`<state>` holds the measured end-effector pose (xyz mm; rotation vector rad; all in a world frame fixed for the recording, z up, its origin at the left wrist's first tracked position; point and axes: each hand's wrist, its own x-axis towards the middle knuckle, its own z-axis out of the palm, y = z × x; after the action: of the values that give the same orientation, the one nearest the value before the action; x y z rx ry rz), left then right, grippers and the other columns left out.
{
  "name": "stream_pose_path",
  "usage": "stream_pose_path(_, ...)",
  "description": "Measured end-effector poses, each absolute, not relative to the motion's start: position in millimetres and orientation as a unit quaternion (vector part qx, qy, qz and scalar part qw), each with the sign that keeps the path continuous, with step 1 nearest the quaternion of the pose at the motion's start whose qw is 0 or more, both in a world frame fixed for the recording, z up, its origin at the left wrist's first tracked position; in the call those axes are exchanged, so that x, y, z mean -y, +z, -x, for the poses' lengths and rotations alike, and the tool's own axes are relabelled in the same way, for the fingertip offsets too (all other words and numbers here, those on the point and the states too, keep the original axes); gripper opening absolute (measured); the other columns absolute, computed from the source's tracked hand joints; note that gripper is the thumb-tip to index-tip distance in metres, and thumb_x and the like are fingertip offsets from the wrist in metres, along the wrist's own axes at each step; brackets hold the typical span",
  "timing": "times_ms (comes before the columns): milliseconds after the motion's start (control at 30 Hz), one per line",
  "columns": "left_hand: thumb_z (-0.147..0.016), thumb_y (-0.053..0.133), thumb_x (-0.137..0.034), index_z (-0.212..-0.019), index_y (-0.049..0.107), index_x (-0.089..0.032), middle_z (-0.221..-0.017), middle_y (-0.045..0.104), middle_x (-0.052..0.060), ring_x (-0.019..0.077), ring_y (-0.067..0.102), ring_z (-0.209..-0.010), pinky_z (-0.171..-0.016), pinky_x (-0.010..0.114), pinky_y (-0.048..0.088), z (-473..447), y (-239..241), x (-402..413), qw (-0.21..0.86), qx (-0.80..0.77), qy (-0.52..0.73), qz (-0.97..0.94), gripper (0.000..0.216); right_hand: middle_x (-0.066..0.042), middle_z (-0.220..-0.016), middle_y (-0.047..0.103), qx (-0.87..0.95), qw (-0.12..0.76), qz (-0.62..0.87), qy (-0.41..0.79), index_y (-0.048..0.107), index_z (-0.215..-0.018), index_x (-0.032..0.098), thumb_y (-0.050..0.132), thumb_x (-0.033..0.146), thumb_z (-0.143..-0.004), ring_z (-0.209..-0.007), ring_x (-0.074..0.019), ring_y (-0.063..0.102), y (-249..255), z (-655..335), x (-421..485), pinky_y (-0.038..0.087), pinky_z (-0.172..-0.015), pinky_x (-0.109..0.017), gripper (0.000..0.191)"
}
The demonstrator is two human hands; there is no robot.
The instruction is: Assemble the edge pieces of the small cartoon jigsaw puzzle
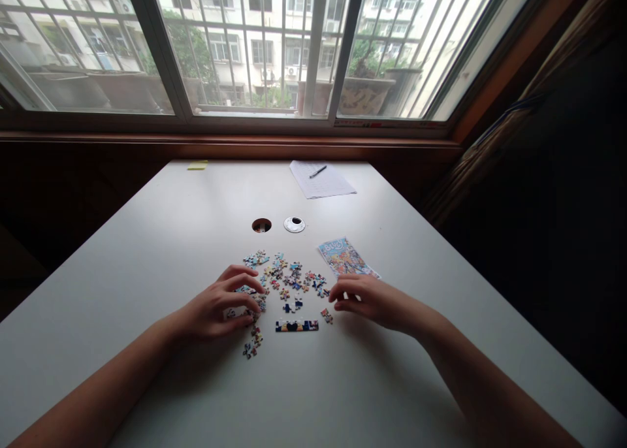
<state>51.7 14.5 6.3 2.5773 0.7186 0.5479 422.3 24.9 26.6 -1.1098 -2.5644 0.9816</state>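
Observation:
Several small colourful jigsaw pieces (289,279) lie scattered on the white table (147,252). A short joined strip of pieces (296,326) lies nearer me, between my hands. My left hand (223,307) rests on the table with fingers curled over a joined cluster of pieces (240,312) at the left of the scatter. My right hand (365,299) has its fingers drawn together at the right edge of the scatter; what they pinch is hidden. A colourful picture card (345,257) lies just beyond my right hand.
A sheet of paper (321,180) with a pen (318,171) lies at the far edge, a yellow sticky pad (197,165) to its left. A cable hole (261,225) and its round cap (294,224) sit mid-table. Large window behind; dark curtain right.

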Motion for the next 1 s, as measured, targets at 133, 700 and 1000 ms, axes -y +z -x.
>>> stream_pose_path(133,-0.095,0.058,-0.018,-0.105,0.07,-0.026,-0.111,0.069,0.007,0.0263,0.051,-0.123,-0.105,0.045,0.046,-50,-6,-20,0.171,-0.284,0.267,-0.905,0.017,-0.004,-0.102,0.068,0.862,0.133,0.414,0.26,0.069,-0.098,0.023,0.056,0.03,-0.099,-0.092,-0.018,0.063,29,-431,-30,0.048,-0.08,-0.029,0.015)
stream_pose_path(700,-0.096,0.053,-0.019,-0.112,0.068,-0.025,-0.115,0.066,0.007,0.024,0.056,-0.115,-0.101,0.042,0.048,-41,-20,-32,0.144,-0.375,0.328,-0.855,0.022,-0.004,-0.101,0.067,0.885,0.075,0.424,0.18,0.072,-0.103,0.026,0.057,0.025,-0.095,-0.088,-0.0177,0.064,16,-416,-23,0.045,-0.077,-0.029,0.017)
stream_pose_path(1000,-0.097,0.053,-0.019,-0.111,0.068,-0.025,-0.115,0.066,0.007,0.0241,0.056,-0.116,-0.101,0.043,0.048,-43,-18,-31,0.152,-0.38,0.326,-0.852,0.022,-0.004,-0.102,0.068,0.893,0.077,0.406,0.18,0.072,-0.101,0.026,0.057,0.025,-0.095,-0.086,-0.017,0.064,12,-414,-21,0.046,-0.074,-0.028,0.016)
